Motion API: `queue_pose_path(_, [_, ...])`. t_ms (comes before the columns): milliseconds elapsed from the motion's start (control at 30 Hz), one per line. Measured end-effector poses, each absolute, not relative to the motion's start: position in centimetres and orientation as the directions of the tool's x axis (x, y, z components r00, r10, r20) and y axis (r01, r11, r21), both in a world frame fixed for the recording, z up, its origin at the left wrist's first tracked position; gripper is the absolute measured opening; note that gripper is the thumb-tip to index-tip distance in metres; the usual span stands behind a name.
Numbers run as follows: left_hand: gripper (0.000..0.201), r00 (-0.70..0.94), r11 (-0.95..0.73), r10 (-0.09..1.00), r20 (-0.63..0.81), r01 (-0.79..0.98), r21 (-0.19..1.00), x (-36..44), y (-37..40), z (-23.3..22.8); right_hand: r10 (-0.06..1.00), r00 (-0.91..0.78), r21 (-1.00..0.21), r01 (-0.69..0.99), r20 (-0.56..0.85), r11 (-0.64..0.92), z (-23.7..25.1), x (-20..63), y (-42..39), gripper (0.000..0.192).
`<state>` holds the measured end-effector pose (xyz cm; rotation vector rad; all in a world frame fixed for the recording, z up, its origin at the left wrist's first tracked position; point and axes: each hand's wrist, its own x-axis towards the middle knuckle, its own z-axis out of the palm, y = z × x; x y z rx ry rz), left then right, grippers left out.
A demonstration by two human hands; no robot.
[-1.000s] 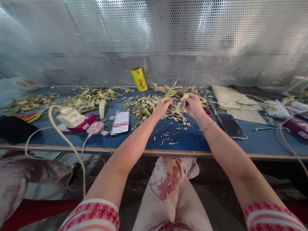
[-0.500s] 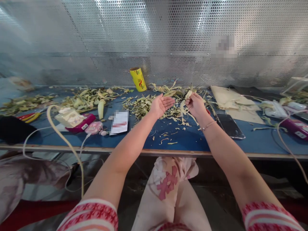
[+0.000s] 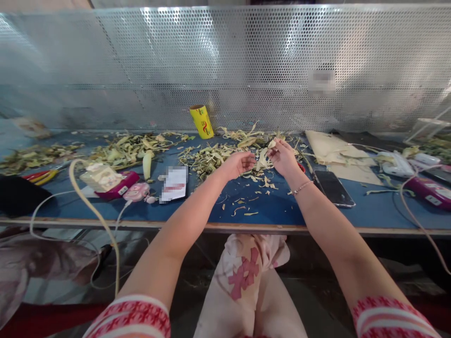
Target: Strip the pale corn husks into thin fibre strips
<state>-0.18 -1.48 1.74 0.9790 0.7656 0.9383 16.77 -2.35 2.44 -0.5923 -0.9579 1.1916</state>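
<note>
My right hand (image 3: pixel 283 158) pinches a pale yellow-green leaf piece (image 3: pixel 262 160) between thumb and fingertips, above the plant scraps in the middle of the blue table. To its left hovers my left hand (image 3: pixel 238 165), palm turned inward, its fingers loosely bent and nothing visible in them. Beneath and behind both hands spreads a heap of cut leaf scraps (image 3: pixel 204 159). Small loose shavings (image 3: pixel 251 214) lie on the table nearer to me. Something red, partly hidden, shows beside my right wrist.
A yellow printed tube (image 3: pixel 202 122) leans by the perforated metal panel (image 3: pixel 232 56). To the right lie a black phone (image 3: pixel 334 188) and beige sheets (image 3: pixel 327 149). On the left are a white packet (image 3: pixel 174 184), a magenta device (image 3: pixel 118 185), a cable (image 3: pixel 92 206) and another leaf heap (image 3: pixel 127 149).
My left hand has gone from flat, extended fingers to loosely bent ones. My right hand keeps its pinch on the leaf piece. The view has tilted up slightly, showing the panel's top edge.
</note>
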Motion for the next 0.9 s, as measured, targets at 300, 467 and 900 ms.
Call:
queue_pose_path(300, [0.023,0.456,0.173,0.890,-0.015,-0.306,0.936,1.2,-2.6,1.1,0.879,-0.126,-0.885,-0.141,0.460,0.443,1.4,14.9,-3.0,0.041])
queue_pose_path(467, [0.007,0.435,0.098,0.898,0.071,-0.353,0.930,0.9,-2.6,1.2,0.907,-0.064,-0.900,-0.169,0.416,0.401,1.4,14.7,-3.2,0.030])
queue_pose_path(900, [0.016,0.390,0.104,0.919,0.053,-0.370,0.923,1.0,-2.6,1.2,0.914,-0.072,-0.880,-0.308,0.400,0.361,1.8,14.5,-3.8,0.022])
